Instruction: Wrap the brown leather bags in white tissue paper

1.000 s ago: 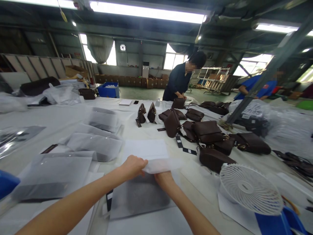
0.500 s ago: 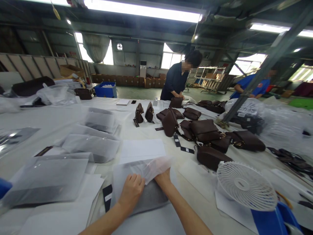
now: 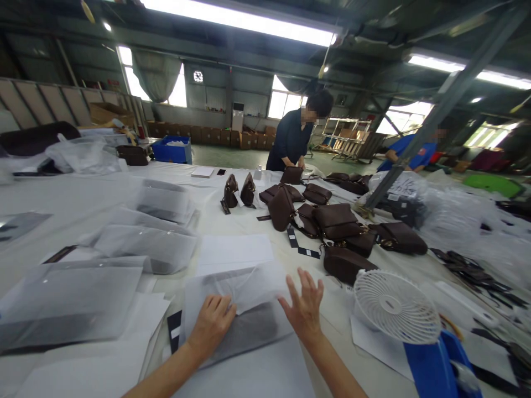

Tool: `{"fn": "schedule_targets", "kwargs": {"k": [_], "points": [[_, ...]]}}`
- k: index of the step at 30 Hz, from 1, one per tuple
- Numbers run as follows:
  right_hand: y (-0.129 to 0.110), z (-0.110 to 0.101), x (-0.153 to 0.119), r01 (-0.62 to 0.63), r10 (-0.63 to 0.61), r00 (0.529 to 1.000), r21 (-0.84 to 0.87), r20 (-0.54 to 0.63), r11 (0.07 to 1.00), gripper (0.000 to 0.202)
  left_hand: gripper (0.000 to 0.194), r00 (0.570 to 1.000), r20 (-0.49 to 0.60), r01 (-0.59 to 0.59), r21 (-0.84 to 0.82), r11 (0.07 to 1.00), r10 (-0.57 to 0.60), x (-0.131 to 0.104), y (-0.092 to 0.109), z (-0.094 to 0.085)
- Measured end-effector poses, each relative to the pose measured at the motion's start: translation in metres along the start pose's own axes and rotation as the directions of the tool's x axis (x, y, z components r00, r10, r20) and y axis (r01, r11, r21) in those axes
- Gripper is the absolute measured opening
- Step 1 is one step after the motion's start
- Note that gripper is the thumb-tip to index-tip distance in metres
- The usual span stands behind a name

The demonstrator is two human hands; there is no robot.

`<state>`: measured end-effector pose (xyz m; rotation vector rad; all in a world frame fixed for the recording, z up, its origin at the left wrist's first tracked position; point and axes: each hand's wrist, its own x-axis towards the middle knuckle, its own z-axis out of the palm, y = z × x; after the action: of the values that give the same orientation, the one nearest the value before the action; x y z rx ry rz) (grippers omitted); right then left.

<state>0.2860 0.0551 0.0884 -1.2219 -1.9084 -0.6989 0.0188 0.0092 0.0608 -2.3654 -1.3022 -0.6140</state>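
Observation:
A frosted plastic bag [image 3: 253, 287] with a dark item showing through it lies on white paper in front of me. My left hand [image 3: 212, 323] pinches the bag's edge near its left middle, fingers curled. Beside the bag's right edge my right hand [image 3: 303, 307] is raised with its fingers spread and nothing in them. A black tag [image 3: 174, 330] sticks out at the bag's left side. White sheets [image 3: 234, 251] lie just beyond the bag.
More filled frosted bags [image 3: 78, 298] lie at left. Brown leather bags [image 3: 336, 221] are heaped at centre right. A white fan [image 3: 396, 307] on a blue base stands right of my right hand. Past the table a person [image 3: 290, 138] handles a brown bag; a metal post [image 3: 423, 121] rises at right.
My right hand has come out from under the plastic flap, moved right and opened. The flap now lies flatter over the dark item. The view has shifted slightly right.

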Motion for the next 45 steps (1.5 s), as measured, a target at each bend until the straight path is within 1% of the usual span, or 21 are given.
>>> {"fn": "schedule_targets", "kwargs": {"k": [2,3,6,9,13,14,17,19,21,24,25,27,30,32,34,35,36,38,40,43,45], "points": [[-0.008,-0.003,0.000,0.170,-0.171,0.984,0.021,0.041,0.985,0.047,0.018,1.000,-0.025,-0.015,-0.010,1.000,0.015,-0.001,-0.001,0.000],[-0.012,-0.002,0.000,0.231,-0.233,0.971,0.042,0.060,0.972,0.042,0.017,0.999,-0.036,-0.022,-0.014,1.000,0.021,-0.002,-0.001,0.000],[-0.025,0.003,-0.003,0.340,-0.353,0.928,0.113,0.123,0.933,0.035,0.018,0.998,-0.046,-0.035,-0.030,0.999,0.033,-0.006,-0.001,-0.002],[-0.039,0.004,-0.001,0.365,-0.392,0.903,0.167,0.176,0.916,0.037,0.020,0.999,-0.037,-0.020,-0.049,0.999,0.018,-0.010,-0.002,-0.004],[-0.057,-0.004,0.004,0.309,-0.358,0.910,0.236,0.208,0.921,0.038,0.018,0.998,-0.036,0.051,-0.082,0.995,-0.054,-0.009,-0.003,-0.007],[-0.061,-0.007,0.004,0.315,-0.374,0.903,0.265,0.212,0.911,0.039,0.016,0.996,-0.038,0.071,-0.091,0.993,-0.075,-0.008,-0.002,-0.008],[-0.072,-0.014,-0.003,0.393,-0.476,0.857,0.350,0.195,0.850,0.035,0.014,0.989,-0.055,0.129,-0.115,0.985,-0.136,-0.007,0.002,-0.010],[-0.075,-0.015,-0.009,0.422,-0.507,0.842,0.359,0.186,0.833,0.033,0.013,0.983,-0.071,0.162,-0.127,0.979,-0.171,-0.009,0.007,-0.011],[-0.075,-0.013,-0.013,0.386,-0.462,0.865,0.328,0.196,0.862,0.036,0.012,0.976,-0.082,0.191,-0.144,0.971,-0.204,-0.012,0.010,-0.013],[-0.074,-0.004,-0.011,0.254,-0.322,0.921,0.292,0.218,0.922,0.044,0.013,0.963,-0.093,0.235,-0.168,0.957,-0.253,-0.011,0.009,-0.017],[-0.074,0.000,-0.008,0.218,-0.287,0.932,0.289,0.223,0.932,0.044,0.013,0.958,-0.098,0.250,-0.174,0.952,-0.269,-0.010,0.008,-0.018],[-0.076,0.011,-0.004,0.199,-0.269,0.940,0.301,0.212,0.933,0.038,0.013,0.948,-0.119,0.272,-0.171,0.947,-0.294,-0.008,0.009,-0.022],[-0.080,0.025,0.003,0.193,-0.265,0.947,0.337,0.181,0.922,0.025,0.017,0.929,-0.200,0.279,-0.170,0.945,-0.310,-0.015,0.023,-0.024],[-0.082,0.030,0.008,0.148,-0.226,0.956,0.363,0.184,0.920,0.022,0.027,0.930,-0.244,0.232,-0.187,0.954,-0.274,-0.029,0.040,-0.021],[-0.083,0.030,0.013,0.104,-0.191,0.962,0.382,0.197,0.918,0.024,0.033,0.966,-0.206,0.131,-0.135,0.982,-0.157,-0.044,0.054,-0.014],[-0.082,0.029,0.015,0.097,-0.186,0.963,0.389,0.198,0.916,0.026,0.037,0.983,-0.155,0.084,-0.078,0.993,-0.096,-0.051,0.059,-0.010],[-0.082,0.028,0.017,0.099,-0.189,0.962,0.395,0.196,0.913,0.027,0.047,0.995,-0.091,0.049,-0.014,0.999,-0.050,-0.056,0.060,-0.006],[-0.080,0.025,0.020,0.118,-0.208,0.960,0.403,0.186,0.907,0.031,0.072,0.999,0.033,0.015,0.073,0.997,-0.017,-0.059,0.057,0.000],[-0.077,0.024,0.020,0.141,-0.229,0.958,0.413,0.172,0.900,0.032,0.083,0.992,0.124,0.011,0.088,0.996,-0.022,-0.055,0.048,0.004],[-0.072,0.027,0.014,0.169,-0.249,0.957,0.411,0.150,0.896,0.033,0.079,0.975,0.219,0.008,0.060,0.998,-0.021,-0.042,0.037,0.006],[-0.070,0.030,0.008,0.200,-0.272,0.954,0.403,0.129,0.893,0.034,0.069,0.966,0.252,0.054,0.030,0.998,-0.060,-0.034,0.034,0.005]]}}
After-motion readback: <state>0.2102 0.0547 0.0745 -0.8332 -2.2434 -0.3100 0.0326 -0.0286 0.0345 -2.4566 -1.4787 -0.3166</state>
